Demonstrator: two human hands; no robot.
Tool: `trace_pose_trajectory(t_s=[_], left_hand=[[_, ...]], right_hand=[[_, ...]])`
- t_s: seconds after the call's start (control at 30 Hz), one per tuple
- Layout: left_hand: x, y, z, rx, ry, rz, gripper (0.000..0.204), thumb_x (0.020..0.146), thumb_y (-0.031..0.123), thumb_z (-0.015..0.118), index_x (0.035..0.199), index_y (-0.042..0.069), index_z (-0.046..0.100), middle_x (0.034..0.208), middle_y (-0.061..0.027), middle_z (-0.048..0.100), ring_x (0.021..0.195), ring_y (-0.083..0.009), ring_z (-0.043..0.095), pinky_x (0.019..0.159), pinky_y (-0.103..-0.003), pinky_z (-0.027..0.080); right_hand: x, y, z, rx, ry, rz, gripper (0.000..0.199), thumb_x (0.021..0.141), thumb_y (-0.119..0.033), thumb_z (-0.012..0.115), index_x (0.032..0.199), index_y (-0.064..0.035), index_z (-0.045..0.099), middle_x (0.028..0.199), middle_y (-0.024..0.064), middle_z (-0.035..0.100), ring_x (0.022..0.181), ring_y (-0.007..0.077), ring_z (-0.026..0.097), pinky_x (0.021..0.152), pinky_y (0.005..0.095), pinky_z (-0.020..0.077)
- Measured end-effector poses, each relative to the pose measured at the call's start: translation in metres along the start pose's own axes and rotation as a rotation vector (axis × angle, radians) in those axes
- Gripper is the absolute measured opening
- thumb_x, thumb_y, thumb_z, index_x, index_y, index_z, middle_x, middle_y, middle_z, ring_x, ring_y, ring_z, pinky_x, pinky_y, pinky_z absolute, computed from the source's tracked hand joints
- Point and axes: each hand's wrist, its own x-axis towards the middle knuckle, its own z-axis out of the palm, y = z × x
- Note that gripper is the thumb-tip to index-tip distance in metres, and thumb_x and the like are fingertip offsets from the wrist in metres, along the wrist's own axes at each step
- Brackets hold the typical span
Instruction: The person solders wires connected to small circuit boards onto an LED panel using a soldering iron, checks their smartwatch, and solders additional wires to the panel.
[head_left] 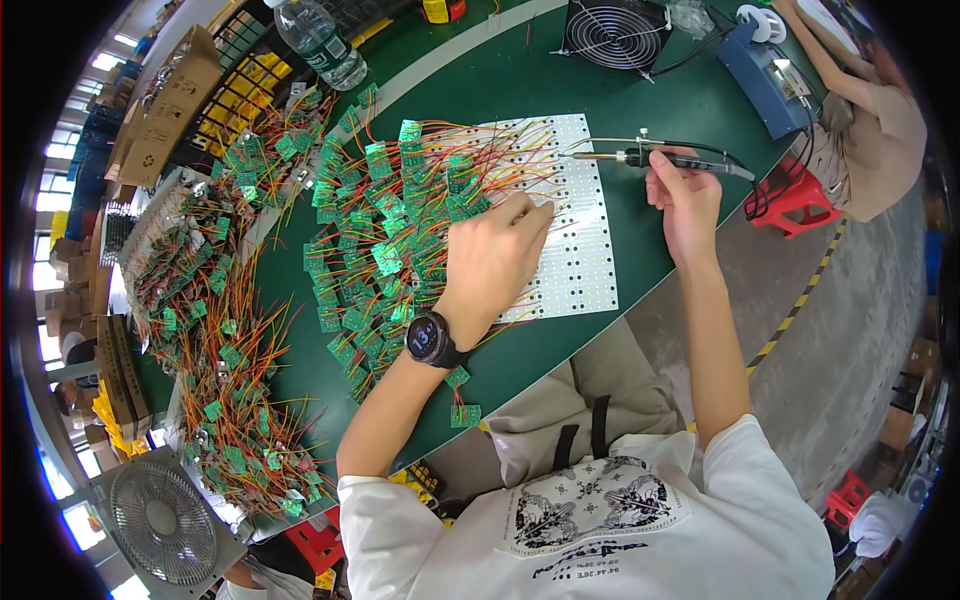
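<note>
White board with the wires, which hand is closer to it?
Left. The left hand is over the white board, on its wired side; the right hand is beyond the board's right edge, holding the soldering iron.

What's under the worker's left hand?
Around the left hand show a white panel, red and yellow wires and small green boards; whatever lies directly beneath it is covered.

The white T-shirt [715, 530] has short, loose sleeves [755, 470]; its front bears a patterned black-and-grey panel [600, 503] with black lettering beneath. The grey-beige trousers [640, 375] carry two black straps [600, 426]. A round black watch [429, 338] with a lit dial encircles the left wrist; both forearms [715, 335] are bare.
</note>
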Motion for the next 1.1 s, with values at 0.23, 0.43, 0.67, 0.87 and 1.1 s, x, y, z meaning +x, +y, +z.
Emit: trace_pose_trajectory(t_s=[0.23, 0.43, 0.67, 0.87, 1.1], left_hand=[[0.001, -0.001, 0.008, 0.052, 0.021, 0.060, 0.007, 0.084, 0.012, 0.070, 0.091, 0.010, 0.070, 0.084, -0.0013, 0.063, 0.060, -0.0210, 0.064, 0.050, -0.032, 0.048], [0.003, -0.006, 0.015, 0.054, 0.095, 0.154, 0.007, 0.085, 0.006, 0.068, 0.091, 0.008, 0.068, 0.085, -0.0040, 0.064, 0.067, -0.0231, 0.065, 0.053, -0.033, 0.050], [0.007, 0.002, 0.010, -0.073, 0.090, 0.066, 0.010, 0.085, 0.006, 0.069, 0.095, 0.007, 0.068, 0.085, -0.0054, 0.064, 0.068, -0.0245, 0.066, 0.054, -0.034, 0.051], [0.004, 0.002, 0.007, -0.085, 0.027, 0.040, 0.009, 0.084, 0.010, 0.070, 0.092, 0.007, 0.069, 0.082, -0.0048, 0.064, 0.065, -0.0243, 0.065, 0.053, -0.035, 0.050], [0.003, 0.002, 0.012, -0.024, 0.019, -0.011, 0.008, 0.086, 0.013, 0.069, 0.090, 0.006, 0.068, 0.083, -0.0056, 0.065, 0.067, -0.0262, 0.065, 0.055, -0.036, 0.050]], right_hand=[[0.006, -0.005, -0.011, 0.002, -0.090, 0.109, 0.023, 0.090, -0.016, 0.072, 0.102, 0.0028, 0.067, 0.077, 0.0053, 0.065, 0.061, 0.0112, 0.057, 0.056, 0.0244, 0.0390], [0.001, 0.002, -0.015, -0.021, -0.116, 0.047, 0.023, 0.091, -0.015, 0.072, 0.102, 0.0037, 0.066, 0.080, 0.0076, 0.066, 0.063, 0.0137, 0.058, 0.058, 0.0263, 0.0417], [0.005, 0.004, -0.016, 0.042, -0.106, 0.041, 0.022, 0.092, -0.015, 0.070, 0.103, 0.0036, 0.066, 0.080, 0.0082, 0.066, 0.064, 0.0142, 0.059, 0.059, 0.0267, 0.0425], [0.009, -0.002, -0.020, -0.016, -0.150, 0.058, 0.023, 0.092, -0.016, 0.069, 0.105, 0.0026, 0.065, 0.080, 0.0087, 0.067, 0.064, 0.0145, 0.060, 0.059, 0.0266, 0.0431], [0.007, -0.007, -0.024, -0.086, -0.261, 0.029, 0.025, 0.092, -0.015, 0.068, 0.107, 0.0048, 0.064, 0.080, 0.0110, 0.067, 0.062, 0.0162, 0.062, 0.057, 0.0270, 0.0446]])
